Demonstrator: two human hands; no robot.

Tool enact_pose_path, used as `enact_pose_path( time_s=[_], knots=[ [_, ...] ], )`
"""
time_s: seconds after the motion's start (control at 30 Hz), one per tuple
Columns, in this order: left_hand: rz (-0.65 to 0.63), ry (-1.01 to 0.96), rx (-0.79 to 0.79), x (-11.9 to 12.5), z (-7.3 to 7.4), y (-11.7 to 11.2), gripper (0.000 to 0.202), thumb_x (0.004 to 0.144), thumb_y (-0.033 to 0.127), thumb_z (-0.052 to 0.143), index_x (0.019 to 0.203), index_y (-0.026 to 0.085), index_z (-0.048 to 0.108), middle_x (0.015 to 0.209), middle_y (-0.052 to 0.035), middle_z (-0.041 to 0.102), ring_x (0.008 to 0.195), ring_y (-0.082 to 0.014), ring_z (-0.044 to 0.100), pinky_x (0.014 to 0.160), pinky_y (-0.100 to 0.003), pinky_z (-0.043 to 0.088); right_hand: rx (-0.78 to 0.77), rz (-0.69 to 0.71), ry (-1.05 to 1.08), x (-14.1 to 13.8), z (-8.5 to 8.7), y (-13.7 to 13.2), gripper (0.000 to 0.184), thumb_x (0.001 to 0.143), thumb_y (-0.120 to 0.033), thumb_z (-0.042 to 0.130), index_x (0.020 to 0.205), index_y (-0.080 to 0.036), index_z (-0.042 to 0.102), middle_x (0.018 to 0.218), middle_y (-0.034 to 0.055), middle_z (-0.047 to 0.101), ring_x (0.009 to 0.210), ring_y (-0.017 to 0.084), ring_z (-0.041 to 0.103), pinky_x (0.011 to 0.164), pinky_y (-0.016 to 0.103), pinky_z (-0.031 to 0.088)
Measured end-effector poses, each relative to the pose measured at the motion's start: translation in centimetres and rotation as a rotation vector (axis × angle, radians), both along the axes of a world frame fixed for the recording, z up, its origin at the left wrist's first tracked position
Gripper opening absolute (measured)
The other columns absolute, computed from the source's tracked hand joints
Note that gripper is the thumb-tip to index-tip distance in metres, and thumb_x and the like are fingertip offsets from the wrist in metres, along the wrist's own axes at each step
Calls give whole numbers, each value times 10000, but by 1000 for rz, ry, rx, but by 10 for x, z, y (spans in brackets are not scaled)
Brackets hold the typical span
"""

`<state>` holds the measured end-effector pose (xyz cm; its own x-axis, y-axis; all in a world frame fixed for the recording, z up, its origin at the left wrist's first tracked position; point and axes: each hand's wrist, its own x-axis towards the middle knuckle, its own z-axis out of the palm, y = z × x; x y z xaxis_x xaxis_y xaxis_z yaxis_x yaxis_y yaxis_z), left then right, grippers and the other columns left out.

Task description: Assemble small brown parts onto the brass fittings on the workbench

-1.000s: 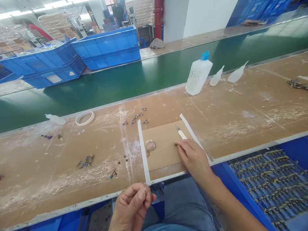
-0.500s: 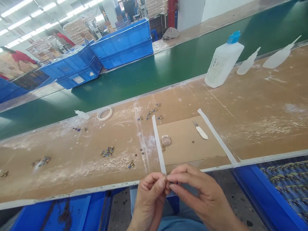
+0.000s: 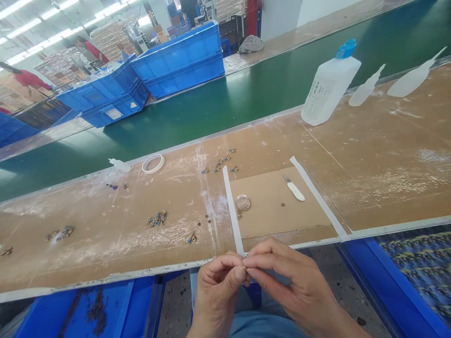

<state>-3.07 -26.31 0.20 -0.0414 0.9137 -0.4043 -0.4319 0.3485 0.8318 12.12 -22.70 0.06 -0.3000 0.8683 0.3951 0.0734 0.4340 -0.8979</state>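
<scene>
My left hand (image 3: 215,292) and my right hand (image 3: 289,281) meet at the near edge of the brown workbench (image 3: 105,234), fingertips pinched together on something too small to make out. Just beyond them lies a cardboard sheet (image 3: 278,211) framed by two white tape strips (image 3: 232,211). On it sit a small clear dish (image 3: 243,203), a white-handled knife (image 3: 294,189) and one tiny dark part (image 3: 282,204).
Small blue-and-gold parts (image 3: 218,166) lie scattered over the bench, with a tape roll (image 3: 153,163) and little squeeze bottles (image 3: 366,88). A large white bottle with a blue cap (image 3: 329,87) stands by the green conveyor (image 3: 211,108). Blue crates (image 3: 183,61) sit beyond; a blue bin of parts (image 3: 419,263) at right.
My right hand left the cardboard sheet and came back to meet my left hand at the bench edge. The view has swung left and down. The knife lies uncovered.
</scene>
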Motion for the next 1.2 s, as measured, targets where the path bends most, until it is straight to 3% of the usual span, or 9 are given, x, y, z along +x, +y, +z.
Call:
enact_pose_path(
  time_s=[0.27, 0.53, 0.83, 1.03, 1.2],
  knots=[
    [43, 406, 156, -2, 11, -6, 71, 756, 253, 774, 726, 188, 781, 715, -43, 659, 713, -174, 586, 677, -250, 473, 97, -35, -53, 1, 0, -1, 266, 871, -132, 600, 1065, -292, 686, 830, -14, 679, 717, 83, 645, 636, 171, 534],
    [130, 675, 275, 7, 24, -11, 80, 766, 197, 745, 710, 229, 792, 728, -53, 689, 707, -200, 604, 681, -250, 469, 256, -1, -154, 5, 1, 3, 149, 871, -109, 597, 971, -210, 642, 812, 7, 666, 722, 93, 600, 658, 213, 524],
    [137, 689, 254, 8, 27, -13, 68, 759, 205, 757, 715, 236, 798, 713, -47, 691, 678, -193, 606, 650, -241, 465, 273, -26, -104, 1, 2, 6, 162, 835, -81, 596, 906, -218, 644, 746, -11, 659, 672, 88, 602, 629, 204, 517],
    [35, 715, 335, 4, 26, -12, 106, 835, 168, 685, 812, 230, 768, 771, -15, 704, 718, -149, 637, 664, -198, 492, 110, -29, -10, -3, -2, 3, 137, 837, -97, 604, 887, -211, 660, 768, -4, 663, 695, 83, 629, 627, 180, 528],
    [-26, 759, 401, -1, 25, -10, 148, 855, 131, 659, 871, 248, 748, 787, 4, 690, 734, -129, 650, 676, -183, 504, 111, 4, -8, 0, -4, 5, 156, 847, -95, 605, 928, -211, 669, 788, 4, 663, 711, 80, 630, 639, 175, 527]
  ],
)
